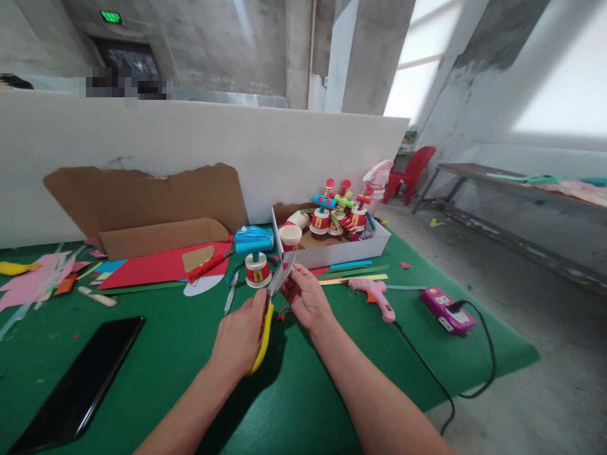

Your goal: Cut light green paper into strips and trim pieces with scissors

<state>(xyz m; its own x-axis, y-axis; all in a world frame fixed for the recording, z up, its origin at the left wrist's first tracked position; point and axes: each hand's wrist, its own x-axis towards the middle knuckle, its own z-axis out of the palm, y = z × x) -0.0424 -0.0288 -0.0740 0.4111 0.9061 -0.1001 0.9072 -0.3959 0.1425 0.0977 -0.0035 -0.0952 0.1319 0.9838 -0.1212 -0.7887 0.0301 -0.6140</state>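
Note:
My left hand is wrapped round the yellow handles of a pair of scissors, whose blades point up and away from me. Beside the blades, my right hand has its fingers pinched together; what they hold, if anything, is too small to make out. Just beyond my left hand, a red and white paper cup stands upside down with dark green coiled paper strips attached. Small red scraps lie on the table under my hands. Nearby, to the left, is a slim light-coloured pen or cutter.
A white box holds several finished cup figures. On the right lie a pink glue gun and a purple power strip with a black cable. Leftward are a black tablet, red-handled scissors, red card and coloured paper.

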